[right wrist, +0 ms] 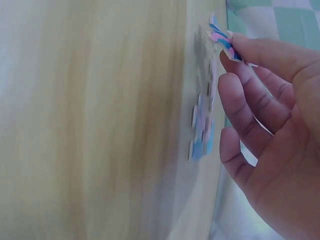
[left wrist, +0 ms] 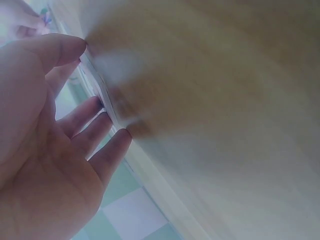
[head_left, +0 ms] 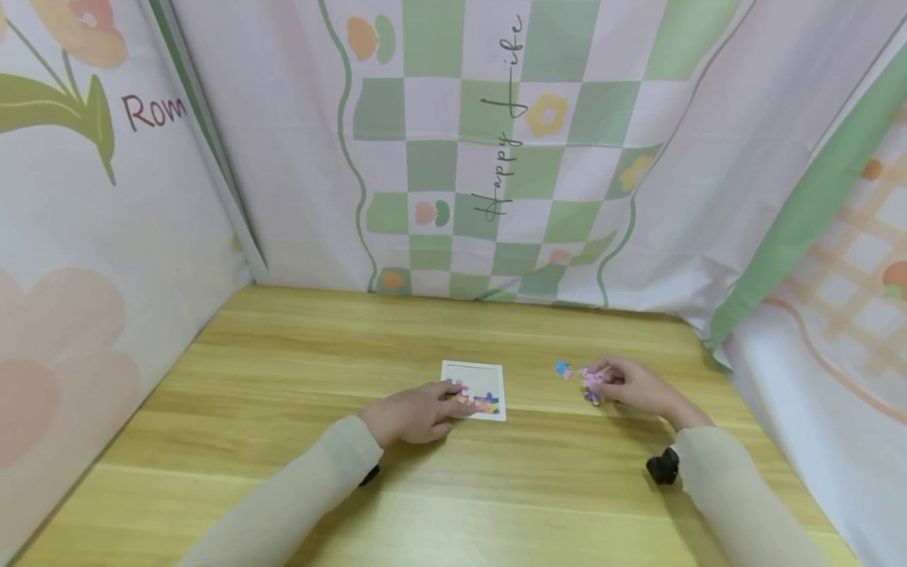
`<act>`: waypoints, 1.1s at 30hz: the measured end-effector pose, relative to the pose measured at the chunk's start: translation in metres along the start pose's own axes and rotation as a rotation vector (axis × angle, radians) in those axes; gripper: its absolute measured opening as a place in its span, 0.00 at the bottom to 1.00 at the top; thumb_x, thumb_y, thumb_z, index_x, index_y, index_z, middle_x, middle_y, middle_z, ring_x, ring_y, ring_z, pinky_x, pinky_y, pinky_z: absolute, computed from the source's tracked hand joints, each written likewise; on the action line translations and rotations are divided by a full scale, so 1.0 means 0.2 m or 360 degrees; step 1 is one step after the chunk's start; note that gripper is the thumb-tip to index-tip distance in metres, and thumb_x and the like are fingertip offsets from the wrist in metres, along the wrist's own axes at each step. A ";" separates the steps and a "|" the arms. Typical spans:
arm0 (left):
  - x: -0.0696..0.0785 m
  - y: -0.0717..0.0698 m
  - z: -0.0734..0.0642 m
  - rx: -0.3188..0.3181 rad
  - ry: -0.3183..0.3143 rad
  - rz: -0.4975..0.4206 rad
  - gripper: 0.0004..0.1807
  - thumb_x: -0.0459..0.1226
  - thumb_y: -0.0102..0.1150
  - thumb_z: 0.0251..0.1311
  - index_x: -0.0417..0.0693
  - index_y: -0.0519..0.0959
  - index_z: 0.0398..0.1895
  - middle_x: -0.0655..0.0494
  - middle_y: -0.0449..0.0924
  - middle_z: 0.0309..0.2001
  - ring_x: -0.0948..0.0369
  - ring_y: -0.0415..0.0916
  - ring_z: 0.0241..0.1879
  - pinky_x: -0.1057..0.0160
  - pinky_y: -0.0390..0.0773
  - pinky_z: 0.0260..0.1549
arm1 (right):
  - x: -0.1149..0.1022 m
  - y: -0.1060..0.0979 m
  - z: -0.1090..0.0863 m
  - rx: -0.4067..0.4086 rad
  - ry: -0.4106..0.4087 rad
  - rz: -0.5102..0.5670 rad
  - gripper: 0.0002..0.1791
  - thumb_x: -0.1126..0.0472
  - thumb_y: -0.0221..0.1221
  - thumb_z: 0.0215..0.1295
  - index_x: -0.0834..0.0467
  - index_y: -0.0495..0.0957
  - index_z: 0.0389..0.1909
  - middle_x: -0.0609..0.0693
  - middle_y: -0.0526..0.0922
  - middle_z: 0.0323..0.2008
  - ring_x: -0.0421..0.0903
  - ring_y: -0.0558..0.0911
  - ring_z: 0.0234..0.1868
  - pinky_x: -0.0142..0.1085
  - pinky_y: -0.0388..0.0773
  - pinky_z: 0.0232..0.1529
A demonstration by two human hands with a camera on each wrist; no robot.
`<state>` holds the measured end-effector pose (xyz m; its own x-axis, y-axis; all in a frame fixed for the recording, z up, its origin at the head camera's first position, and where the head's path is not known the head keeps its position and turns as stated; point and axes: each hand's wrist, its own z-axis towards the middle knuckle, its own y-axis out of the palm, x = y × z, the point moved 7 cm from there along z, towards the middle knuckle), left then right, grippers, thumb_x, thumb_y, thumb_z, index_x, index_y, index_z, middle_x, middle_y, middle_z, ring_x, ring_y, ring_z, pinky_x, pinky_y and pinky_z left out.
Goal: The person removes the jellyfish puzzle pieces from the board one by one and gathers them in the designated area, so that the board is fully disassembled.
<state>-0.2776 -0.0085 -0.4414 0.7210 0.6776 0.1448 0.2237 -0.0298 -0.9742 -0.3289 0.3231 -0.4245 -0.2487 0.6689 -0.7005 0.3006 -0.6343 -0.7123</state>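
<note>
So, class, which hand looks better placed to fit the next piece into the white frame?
Probably the right hand, which pinches a puzzle piece near other loose pieces. The left hand is closer, but it rests on the white frame, so it seems better suited to steadying.

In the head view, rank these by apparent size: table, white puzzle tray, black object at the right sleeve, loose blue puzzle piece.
1. Table
2. White puzzle tray
3. Black object, though apparently nearer the camera
4. Blue puzzle piece
</note>
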 end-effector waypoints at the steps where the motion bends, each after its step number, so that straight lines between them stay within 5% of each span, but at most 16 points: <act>1: 0.00 0.00 0.00 0.0004 0.0001 0.0002 0.26 0.43 0.46 0.78 0.67 0.64 0.76 0.53 0.54 0.78 0.52 0.54 0.74 0.55 0.65 0.68 | 0.01 -0.01 0.00 -0.0001 0.0004 0.0015 0.18 0.61 0.61 0.72 0.69 0.74 0.55 0.55 0.83 0.37 0.47 0.80 0.32 0.34 0.78 0.28; 16: -0.01 0.01 0.00 0.0061 0.0042 0.0008 0.26 0.43 0.47 0.77 0.65 0.65 0.76 0.50 0.56 0.77 0.51 0.57 0.73 0.55 0.64 0.68 | 0.06 -0.03 -0.01 0.0076 0.0084 -0.0141 0.17 0.59 0.66 0.66 0.66 0.79 0.50 0.52 0.80 0.37 0.46 0.76 0.36 0.33 0.77 0.31; 33: -0.01 0.02 0.00 0.0056 0.0033 -0.0004 0.26 0.43 0.47 0.77 0.65 0.65 0.76 0.51 0.55 0.77 0.51 0.56 0.74 0.55 0.62 0.69 | 0.10 -0.01 0.00 0.0082 0.0168 -0.0110 0.19 0.54 0.66 0.67 0.65 0.78 0.49 0.53 0.79 0.38 0.46 0.77 0.35 0.32 0.78 0.31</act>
<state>-0.2790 -0.0101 -0.4456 0.7340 0.6623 0.1504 0.2023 -0.0018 -0.9793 -0.3343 0.3370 -0.4370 -0.1684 0.7471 -0.6431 0.2376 -0.6024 -0.7620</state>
